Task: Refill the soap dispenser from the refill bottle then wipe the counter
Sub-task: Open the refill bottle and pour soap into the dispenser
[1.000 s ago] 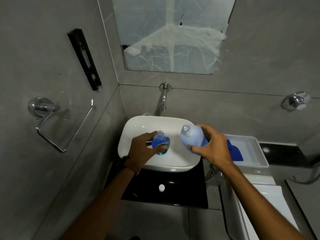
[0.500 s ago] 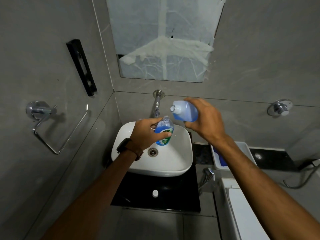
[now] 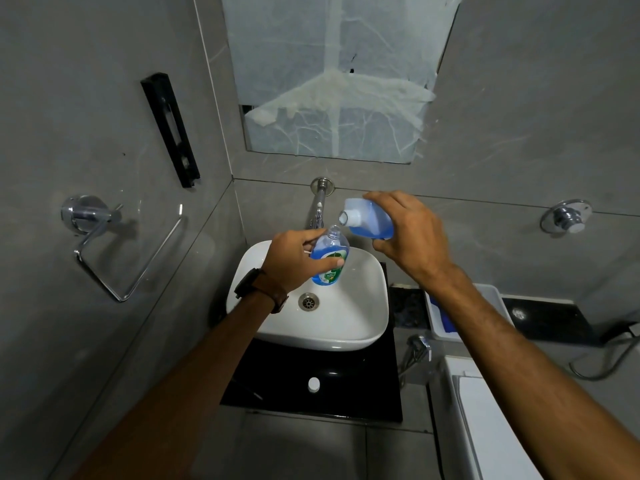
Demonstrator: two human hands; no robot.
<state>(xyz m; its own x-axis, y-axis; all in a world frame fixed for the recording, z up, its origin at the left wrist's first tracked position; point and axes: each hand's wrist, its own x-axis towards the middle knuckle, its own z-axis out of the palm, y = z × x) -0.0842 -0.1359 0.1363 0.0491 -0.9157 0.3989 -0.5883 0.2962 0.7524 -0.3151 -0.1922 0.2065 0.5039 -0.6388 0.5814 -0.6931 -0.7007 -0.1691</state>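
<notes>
My left hand (image 3: pixel 294 259) grips the soap dispenser (image 3: pixel 329 258), a small clear bottle of blue soap with a green label and an open neck, held upright over the white basin (image 3: pixel 367 327). My right hand (image 3: pixel 405 233) holds the refill bottle (image 3: pixel 369 220), translucent with blue liquid, tipped on its side. Its white spout points left, just above and right of the dispenser's neck. No stream between them is visible. A blue cloth (image 3: pixel 445 322) lies in a white tray (image 3: pixel 493 296) to the right, mostly hidden by my right forearm.
A small white cap (image 3: pixel 313 384) lies on the black counter (image 3: pixel 363 393) in front of the basin. The wall tap (image 3: pixel 320 202) juts out just behind the bottles. A towel ring (image 3: pixel 114 258) hangs on the left wall; a white toilet cistern (image 3: pixel 485 427) stands at lower right.
Both bottles rose above the basin toward the tap. The refill bottle tipped further sideways, its spout nearing the dispenser's neck. The view shifted slightly.
</notes>
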